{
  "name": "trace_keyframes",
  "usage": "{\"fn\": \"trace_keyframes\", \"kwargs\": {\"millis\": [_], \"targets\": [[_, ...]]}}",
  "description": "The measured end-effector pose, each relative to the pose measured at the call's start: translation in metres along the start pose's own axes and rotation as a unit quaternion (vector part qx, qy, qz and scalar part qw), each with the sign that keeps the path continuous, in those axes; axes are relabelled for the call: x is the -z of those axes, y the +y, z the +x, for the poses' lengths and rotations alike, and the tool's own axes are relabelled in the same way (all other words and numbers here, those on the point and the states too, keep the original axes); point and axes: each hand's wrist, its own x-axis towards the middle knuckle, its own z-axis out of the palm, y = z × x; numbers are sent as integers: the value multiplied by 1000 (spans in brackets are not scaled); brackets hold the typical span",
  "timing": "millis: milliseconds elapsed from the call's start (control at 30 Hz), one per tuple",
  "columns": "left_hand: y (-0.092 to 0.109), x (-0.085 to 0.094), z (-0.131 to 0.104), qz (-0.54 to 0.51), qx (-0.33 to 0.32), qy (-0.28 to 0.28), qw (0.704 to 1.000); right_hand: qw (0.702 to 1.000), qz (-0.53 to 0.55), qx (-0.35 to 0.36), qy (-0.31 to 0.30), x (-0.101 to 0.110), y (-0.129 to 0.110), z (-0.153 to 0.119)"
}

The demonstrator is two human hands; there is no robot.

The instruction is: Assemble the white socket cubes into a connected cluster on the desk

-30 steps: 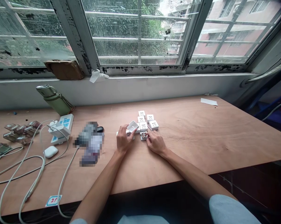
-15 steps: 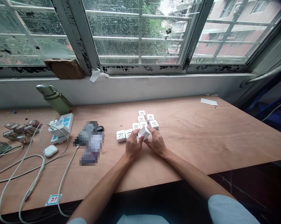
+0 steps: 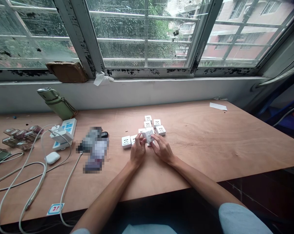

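Between my hands a white socket block (image 3: 149, 134) is held up, its face with the socket holes turned toward me. My left hand (image 3: 138, 150) grips its left side with thumb and fingers. My right hand (image 3: 162, 149) pinches it at the right, fingertips on its face and lower edge. Several similar white socket blocks lie on the wooden table around it: one (image 3: 126, 142) at the left, one (image 3: 160, 130) at the right, and others (image 3: 148, 118) behind. Some blocks are partly hidden by my hands and the held one.
At the left of the table (image 3: 200, 146) are a power strip (image 3: 72, 125) with a plugged-in adapter, white cables, a white case (image 3: 52, 158), small clear boxes (image 3: 23, 139) and a blurred-out item. A green bottle (image 3: 61, 107) leans at the wall. A paper strip (image 3: 218, 106) lies back right.
The held block has turned, so its plain side no longer faces me and its socket face shows. It sits slightly higher, and my fingers have shifted on it.
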Motion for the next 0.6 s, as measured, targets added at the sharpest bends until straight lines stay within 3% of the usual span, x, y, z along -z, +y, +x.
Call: {"fn": "trace_keyframes", "kwargs": {"millis": [233,600], "targets": [[1,0,-1,72,-50,-2,996,999,-35,-23,-13,3,-1,-2],[0,2,0,149,-28,-137,979,993,-89,-57,-59,6,1,-6]]}}
